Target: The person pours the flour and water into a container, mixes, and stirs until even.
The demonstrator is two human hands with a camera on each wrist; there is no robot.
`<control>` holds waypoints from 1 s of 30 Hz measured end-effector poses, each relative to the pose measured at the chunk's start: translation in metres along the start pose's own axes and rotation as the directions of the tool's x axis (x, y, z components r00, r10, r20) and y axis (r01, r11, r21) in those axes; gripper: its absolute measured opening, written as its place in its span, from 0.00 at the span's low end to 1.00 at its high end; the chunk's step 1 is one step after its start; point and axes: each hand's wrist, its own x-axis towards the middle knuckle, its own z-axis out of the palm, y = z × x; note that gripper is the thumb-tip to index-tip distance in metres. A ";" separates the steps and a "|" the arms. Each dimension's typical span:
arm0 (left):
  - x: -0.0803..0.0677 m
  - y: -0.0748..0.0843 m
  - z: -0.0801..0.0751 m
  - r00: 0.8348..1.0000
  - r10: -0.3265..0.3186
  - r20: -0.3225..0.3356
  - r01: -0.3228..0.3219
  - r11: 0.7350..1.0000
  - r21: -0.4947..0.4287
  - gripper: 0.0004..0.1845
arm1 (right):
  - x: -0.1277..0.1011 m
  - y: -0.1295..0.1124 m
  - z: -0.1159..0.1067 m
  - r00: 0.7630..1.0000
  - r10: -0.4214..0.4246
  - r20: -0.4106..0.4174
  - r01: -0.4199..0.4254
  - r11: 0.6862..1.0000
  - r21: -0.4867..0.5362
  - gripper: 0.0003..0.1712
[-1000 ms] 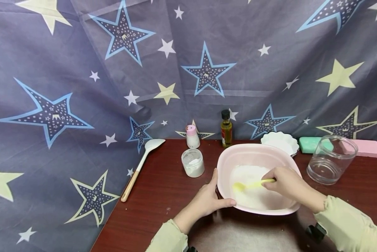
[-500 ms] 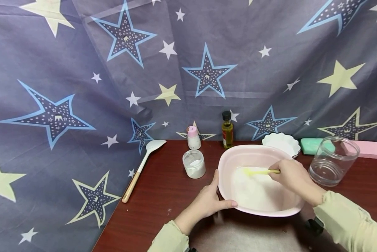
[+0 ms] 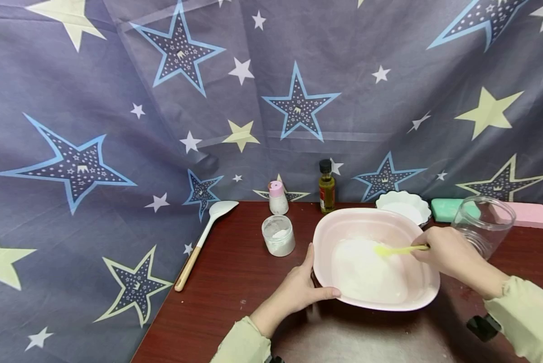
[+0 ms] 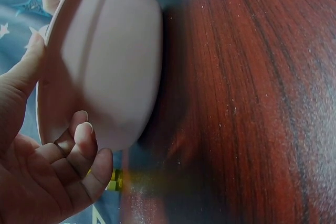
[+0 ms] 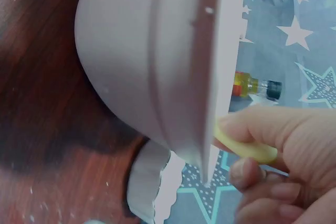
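Note:
A pale pink basin (image 3: 421, 287) sits on the table, with white powder-like or milky contents (image 3: 366, 275) across its bottom. My left hand (image 3: 296, 290) steadies its near left side; in the left wrist view the thumb lies at the rim and curled fingers (image 4: 86, 150) are by the outer wall. Over the right side of the basin, my right hand (image 3: 450, 254) pinches the handle of a yellow spoon (image 3: 400, 250), whose head is at the white contents. The right wrist view shows the thumb and forefinger on the spoon handle (image 5: 252, 150); the basin wall hides its head.
Behind the basin stand an oil bottle (image 3: 327, 191), a pink-capped shaker (image 3: 278, 199) and a scalloped white bowl (image 3: 405, 204). A jar of white powder (image 3: 278, 242) and a ladle-like utensil (image 3: 203, 237) lie left. Rightward are a clear glass (image 3: 489, 227), green block (image 3: 446, 209) and pink block (image 3: 530, 214).
My right hand has swept the spoon from the left part of the basin, up and across to the right. The left hand has stayed at the basin's side.

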 end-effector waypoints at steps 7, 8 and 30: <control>0.001 -0.002 0.001 1.000 0.006 0.000 -0.006 1.000 -0.001 0.66 | -0.012 0.006 -0.008 0.994 -0.080 0.071 0.078 0.996 0.035 0.02; 0.001 -0.001 0.001 1.000 0.003 0.002 -0.003 1.000 -0.005 0.66 | -0.014 0.007 -0.009 0.993 -0.090 0.080 0.087 0.995 0.041 0.02; 0.000 -0.002 0.000 1.000 -0.003 0.008 0.003 1.000 0.002 0.66 | -0.009 -0.029 0.024 0.970 -0.236 0.055 0.222 0.957 0.188 0.01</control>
